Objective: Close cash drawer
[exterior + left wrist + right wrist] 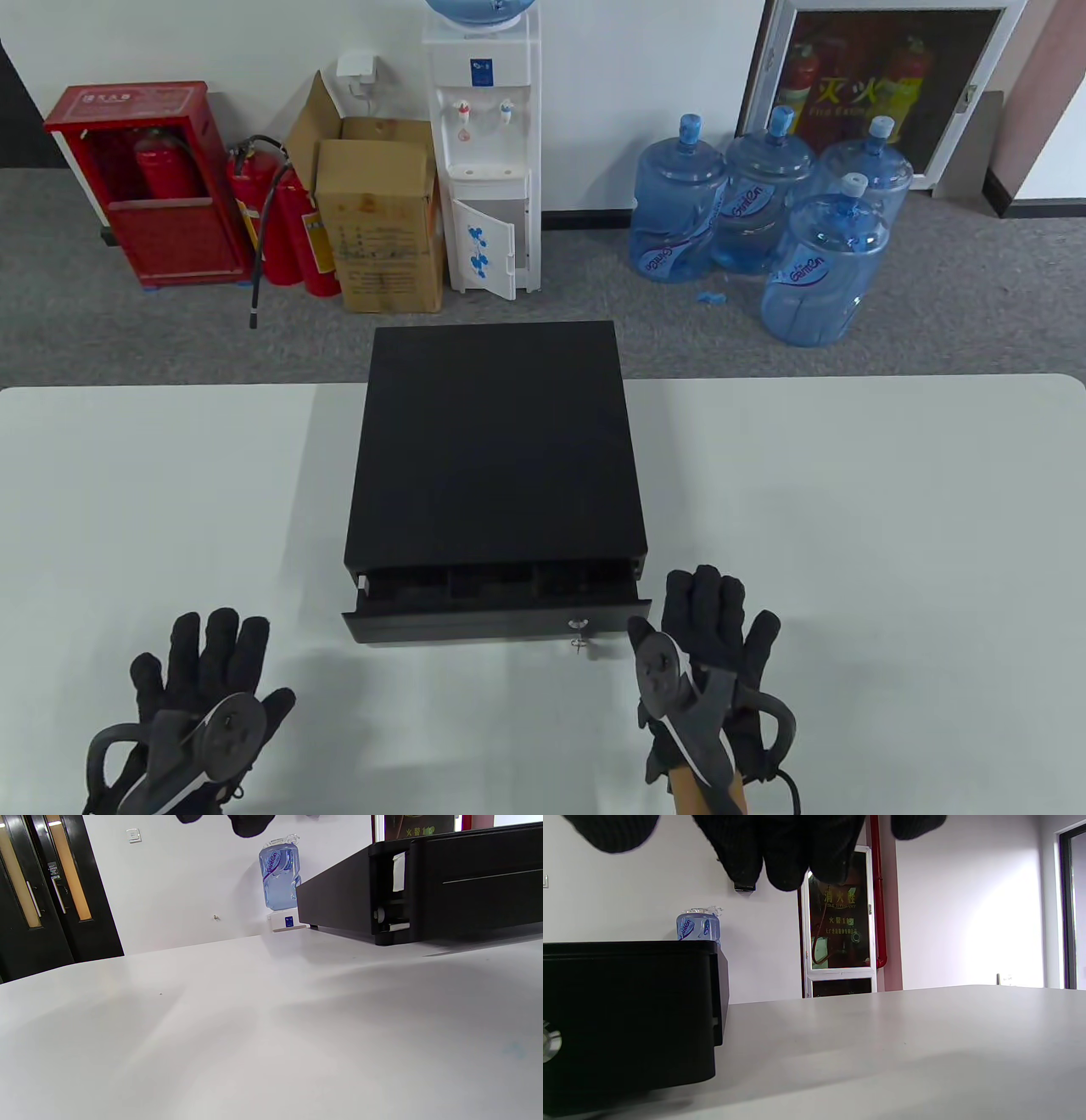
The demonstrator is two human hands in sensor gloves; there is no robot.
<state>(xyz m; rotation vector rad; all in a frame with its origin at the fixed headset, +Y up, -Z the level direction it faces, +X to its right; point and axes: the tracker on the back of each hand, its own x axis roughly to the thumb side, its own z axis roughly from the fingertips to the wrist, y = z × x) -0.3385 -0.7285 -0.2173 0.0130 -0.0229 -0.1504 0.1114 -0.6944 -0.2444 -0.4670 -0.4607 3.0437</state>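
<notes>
A black cash drawer box (496, 441) sits mid-table. Its drawer (496, 618) is pulled out a little toward me, with a key (579, 632) in the front lock. My left hand (204, 679) is flat and empty over the table, left of and nearer than the drawer front. My right hand (708, 637) is flat and empty, just right of the drawer's right front corner, apart from it. The left wrist view shows the drawer's left side (424, 887) and the gap. The right wrist view shows the drawer front (628, 1014) with my fingertips (785, 853) above.
The white table (848, 526) reaches both sides. Behind it on the floor stand a water dispenser (484, 153), several blue water bottles (764, 212), a cardboard box (382, 221) and red fire extinguishers (288, 221).
</notes>
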